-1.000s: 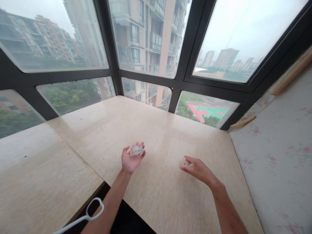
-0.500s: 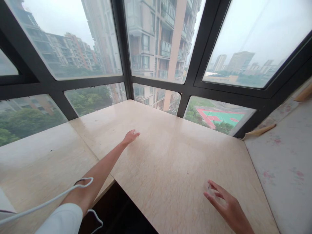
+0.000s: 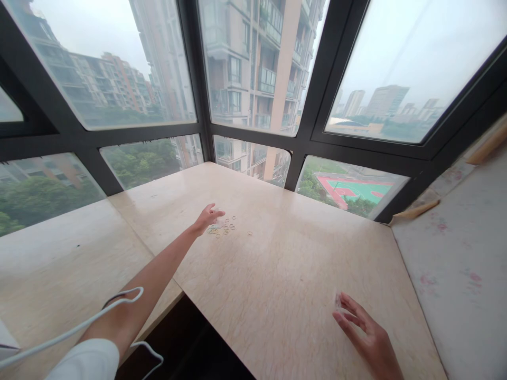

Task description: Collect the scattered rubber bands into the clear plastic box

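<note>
My left hand reaches out over the far middle of the stone-like counter, its fingers bent around a small clear container that is hard to make out. Just beneath and beside it, several small thin rings, possibly rubber bands, lie scattered on the surface. One ring sits apart to the right. At the lower right, my right hand pinches a small clear plastic piece between thumb and fingers, low above the counter.
A white cable runs across my left forearm. Dark window frames border the counter's far edges. A dark gap opens at the near edge, and a flowered wall stands on the right.
Several small rings now lie on the counter below my left hand, where the surface showed none before. The left fingers have spread a little; my right hand has barely moved.
</note>
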Action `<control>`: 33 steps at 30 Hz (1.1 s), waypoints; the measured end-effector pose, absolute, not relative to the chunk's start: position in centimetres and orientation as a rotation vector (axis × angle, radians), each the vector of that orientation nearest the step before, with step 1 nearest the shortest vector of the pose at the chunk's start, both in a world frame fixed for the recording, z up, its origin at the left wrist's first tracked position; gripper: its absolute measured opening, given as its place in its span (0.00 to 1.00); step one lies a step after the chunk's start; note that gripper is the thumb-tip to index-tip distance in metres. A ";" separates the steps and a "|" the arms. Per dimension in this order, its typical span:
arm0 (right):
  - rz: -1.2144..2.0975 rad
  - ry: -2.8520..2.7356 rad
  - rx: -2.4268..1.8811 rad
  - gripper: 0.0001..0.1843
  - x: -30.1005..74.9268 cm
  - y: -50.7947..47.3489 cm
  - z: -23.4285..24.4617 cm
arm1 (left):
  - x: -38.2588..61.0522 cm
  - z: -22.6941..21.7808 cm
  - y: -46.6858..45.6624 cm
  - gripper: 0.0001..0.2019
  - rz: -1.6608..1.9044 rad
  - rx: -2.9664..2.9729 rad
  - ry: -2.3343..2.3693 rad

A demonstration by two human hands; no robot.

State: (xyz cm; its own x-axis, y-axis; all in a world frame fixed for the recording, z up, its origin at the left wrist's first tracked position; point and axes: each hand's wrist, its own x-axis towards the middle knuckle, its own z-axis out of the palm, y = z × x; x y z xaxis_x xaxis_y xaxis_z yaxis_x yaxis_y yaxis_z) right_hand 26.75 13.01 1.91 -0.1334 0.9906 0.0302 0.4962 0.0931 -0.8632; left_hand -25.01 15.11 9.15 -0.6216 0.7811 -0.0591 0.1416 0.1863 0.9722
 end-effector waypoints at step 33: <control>0.689 -1.265 -1.400 0.33 34.4 4.8 1.1 | 10.1 2.8 9.9 0.32 1.124 1.234 0.771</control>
State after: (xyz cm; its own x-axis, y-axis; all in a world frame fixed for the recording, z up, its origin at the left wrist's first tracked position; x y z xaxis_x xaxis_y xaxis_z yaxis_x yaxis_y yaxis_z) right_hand 34.40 4.76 1.14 0.2675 0.9357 0.2298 0.3146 0.1406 -0.9387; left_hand 10.15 9.87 2.79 0.3048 0.9455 0.1146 -0.2337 -0.0424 0.9714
